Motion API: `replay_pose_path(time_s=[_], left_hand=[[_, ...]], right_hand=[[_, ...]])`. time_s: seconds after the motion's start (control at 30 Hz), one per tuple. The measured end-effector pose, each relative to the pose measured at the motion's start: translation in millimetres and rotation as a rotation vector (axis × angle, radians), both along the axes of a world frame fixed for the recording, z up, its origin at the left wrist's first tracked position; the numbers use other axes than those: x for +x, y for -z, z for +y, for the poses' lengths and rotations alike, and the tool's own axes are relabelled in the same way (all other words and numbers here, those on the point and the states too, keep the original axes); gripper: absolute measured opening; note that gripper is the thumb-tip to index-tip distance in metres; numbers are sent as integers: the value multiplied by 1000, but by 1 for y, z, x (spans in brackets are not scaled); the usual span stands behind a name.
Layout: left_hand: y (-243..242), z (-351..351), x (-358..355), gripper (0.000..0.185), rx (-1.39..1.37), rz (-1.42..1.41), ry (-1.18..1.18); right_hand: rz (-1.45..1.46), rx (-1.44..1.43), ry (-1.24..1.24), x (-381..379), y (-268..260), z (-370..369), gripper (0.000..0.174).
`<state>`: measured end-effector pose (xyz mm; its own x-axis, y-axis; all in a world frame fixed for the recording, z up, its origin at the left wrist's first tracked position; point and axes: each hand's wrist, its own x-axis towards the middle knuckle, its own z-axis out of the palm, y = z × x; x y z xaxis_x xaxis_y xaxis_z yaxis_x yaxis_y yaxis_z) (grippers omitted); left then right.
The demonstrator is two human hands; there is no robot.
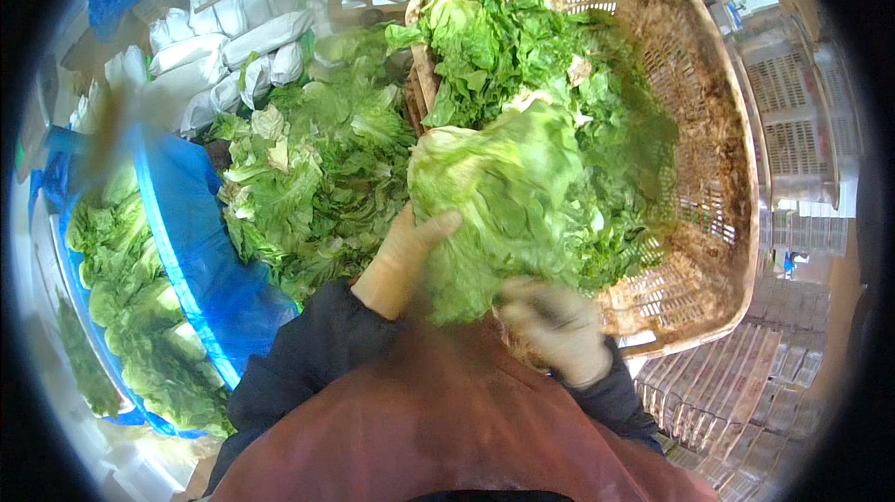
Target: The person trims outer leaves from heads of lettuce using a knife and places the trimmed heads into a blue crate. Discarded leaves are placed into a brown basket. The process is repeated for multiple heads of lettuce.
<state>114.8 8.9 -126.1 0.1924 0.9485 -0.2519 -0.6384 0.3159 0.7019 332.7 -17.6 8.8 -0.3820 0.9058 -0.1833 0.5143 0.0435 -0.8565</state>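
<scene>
My left hand [412, 247], in a pale glove, grips a head of leaf lettuce [496, 187] from its left side, its thumb over the leaves. My right hand [556, 327], also gloved, is blurred at the lower right edge of that head; whether its fingers grip anything cannot be told. Behind and to the right stands a dirt-stained plastic basket [706, 131] holding more green lettuce [517, 33]. A heap of loose lettuce leaves [328, 159] lies to the left of the basket. The held head partly covers the basket's near left side.
At the left, a blue-lined container [203, 222] holds lettuce heads [133, 292]. White wrapped bundles [210, 61] lie at the upper left. Stacked plastic crates [790, 103] stand along the right, with more crates [713, 383] at the lower right.
</scene>
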Motion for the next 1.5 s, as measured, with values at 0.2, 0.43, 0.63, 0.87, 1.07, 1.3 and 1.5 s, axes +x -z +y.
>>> replay_pose_path(time_s=[0.2,0.43,0.63,0.87,1.07,1.3,1.5], left_hand=[[-66,-46,-51,98,144,846,-2],[-104,-145,-68,90,-84,724,-133],[-94,-174,-92,91,-212,887,-219],[-105,-182,-107,99,-279,946,-199],[-72,-181,-134,42,-59,405,-238],[-67,-163,-162,47,-337,441,-286],[-61,-136,-184,58,-354,43,-376]], right_hand=[[-594,785,-145,-25,-52,52,57],[-566,563,-759,-81,-6,46,13],[-489,536,-649,-103,14,59,36],[-684,441,-806,-134,41,58,21],[168,-63,-591,-170,-1,33,51],[-80,471,-325,-154,0,78,63],[503,-856,-233,-157,92,72,69]])
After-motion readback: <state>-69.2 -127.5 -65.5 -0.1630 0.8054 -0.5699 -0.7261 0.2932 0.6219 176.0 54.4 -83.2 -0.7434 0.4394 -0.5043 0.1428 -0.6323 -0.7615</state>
